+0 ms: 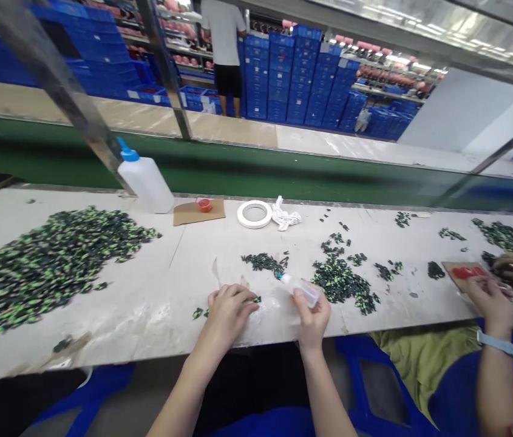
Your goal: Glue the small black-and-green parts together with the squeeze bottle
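Observation:
My right hand [313, 315] grips a small translucent squeeze bottle [304, 290], tilted so its blue tip points left toward a small pile of dark pieces [263, 262]. With fingertips pinched low over the table, my left hand [229, 312] holds a small black-and-green piece [257, 299]; most of that piece is hidden by the fingers. A couple of similar loose pieces [198, 312] lie just left of my left hand. Right of the bottle spreads a heap of black-and-green pieces [345, 279].
A large heap of such pieces [56, 261] covers the table's left. Along the back stand a white bottle with blue cap [149, 185], cardboard [187, 213] with a red cup [204, 205], a tape roll [255, 214] and crumpled tissue [285, 215]. A co-worker's hands [493, 300] work at right.

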`<state>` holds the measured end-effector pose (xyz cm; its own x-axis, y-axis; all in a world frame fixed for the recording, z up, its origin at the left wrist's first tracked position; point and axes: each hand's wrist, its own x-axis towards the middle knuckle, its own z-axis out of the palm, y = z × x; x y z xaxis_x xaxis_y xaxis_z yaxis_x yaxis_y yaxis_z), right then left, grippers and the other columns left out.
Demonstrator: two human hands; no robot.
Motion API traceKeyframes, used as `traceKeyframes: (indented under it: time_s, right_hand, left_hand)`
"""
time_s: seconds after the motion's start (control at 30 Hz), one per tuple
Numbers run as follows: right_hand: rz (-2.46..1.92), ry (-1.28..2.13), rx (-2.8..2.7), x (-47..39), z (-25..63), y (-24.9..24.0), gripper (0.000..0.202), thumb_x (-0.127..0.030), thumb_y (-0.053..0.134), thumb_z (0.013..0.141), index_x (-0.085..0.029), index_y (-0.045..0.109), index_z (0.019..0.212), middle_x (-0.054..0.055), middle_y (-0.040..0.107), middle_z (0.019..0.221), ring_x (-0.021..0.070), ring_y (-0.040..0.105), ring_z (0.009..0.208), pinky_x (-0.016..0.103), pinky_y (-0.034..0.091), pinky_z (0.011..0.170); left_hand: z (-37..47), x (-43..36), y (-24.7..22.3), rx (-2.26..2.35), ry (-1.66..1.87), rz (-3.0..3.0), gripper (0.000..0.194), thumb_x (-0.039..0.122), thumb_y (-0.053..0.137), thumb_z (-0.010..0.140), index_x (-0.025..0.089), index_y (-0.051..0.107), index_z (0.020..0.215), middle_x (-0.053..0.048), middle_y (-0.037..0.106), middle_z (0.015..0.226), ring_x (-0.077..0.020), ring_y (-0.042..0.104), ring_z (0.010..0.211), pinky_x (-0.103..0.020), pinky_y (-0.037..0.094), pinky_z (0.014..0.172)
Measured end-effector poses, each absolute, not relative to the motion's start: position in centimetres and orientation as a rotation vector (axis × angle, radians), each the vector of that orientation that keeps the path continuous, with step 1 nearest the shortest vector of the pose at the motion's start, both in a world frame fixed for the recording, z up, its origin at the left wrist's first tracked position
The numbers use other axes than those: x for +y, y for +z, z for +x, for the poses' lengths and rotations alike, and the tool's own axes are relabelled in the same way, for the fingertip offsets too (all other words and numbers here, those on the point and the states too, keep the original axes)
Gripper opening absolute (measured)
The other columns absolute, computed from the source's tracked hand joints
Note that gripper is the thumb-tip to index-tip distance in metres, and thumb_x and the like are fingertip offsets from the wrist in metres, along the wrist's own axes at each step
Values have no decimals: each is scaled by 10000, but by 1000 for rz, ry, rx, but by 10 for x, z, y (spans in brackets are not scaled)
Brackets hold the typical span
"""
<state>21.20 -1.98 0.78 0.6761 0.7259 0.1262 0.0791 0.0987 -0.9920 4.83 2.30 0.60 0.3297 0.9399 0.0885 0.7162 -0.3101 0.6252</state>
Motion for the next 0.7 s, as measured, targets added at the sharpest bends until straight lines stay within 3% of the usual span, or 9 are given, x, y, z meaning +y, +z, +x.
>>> traceKeyframes:
  time_s: [0.13,0.3,0.43,0.57,0.63,0.7]
  right_hand:
    - [-1365,628,-864,-11,197,14,319,-328,755,616,-202,530,804,38,679,754,205,675,729,324,545,688]
    - [-1316,887,-939,11,175,10,467,-269,785,568,-243,435,876,44,713,921,210,697,882,362,544,840]
    - [-1345,993,-1015,18,170,0,538,-291,824,528,-245,457,919,34,686,970,213,682,952,380,529,905]
    - [-1391,878,-1248,7,188,4,685,-331,849,540,-239,525,1136,79,658,1143,247,618,1098,400,511,936]
    - [-1467,687,-1332,1,204,9,555,-358,796,648,-240,585,1147,83,657,1143,251,617,1073,391,522,888]
    - [-1586,490,-1343,-2,219,13,253,-351,631,823,-232,669,1043,84,672,1043,235,637,977,367,526,822]
  left_hand:
    - [48,20,1,1473,642,2150,104,222,604,832,252,698,798,-38,703,895,-255,589,944,-417,356,833]
    - [35,13,-5,1484,683,2166,152,245,549,857,245,692,807,-39,726,894,-252,600,925,-396,364,825]
    - [17,8,-11,1503,728,2125,172,308,543,859,246,701,830,-34,744,857,-249,633,908,-398,377,843]
    - [4,6,-12,1477,750,2076,174,386,592,828,262,714,831,-20,752,853,-244,672,849,-409,416,846]
    - [2,4,-10,1477,796,2038,185,407,599,826,265,717,843,-18,753,872,-241,683,835,-414,432,854]
    - [2,1,-6,1479,843,2006,193,415,605,824,263,720,856,-22,752,877,-242,688,828,-419,446,854]
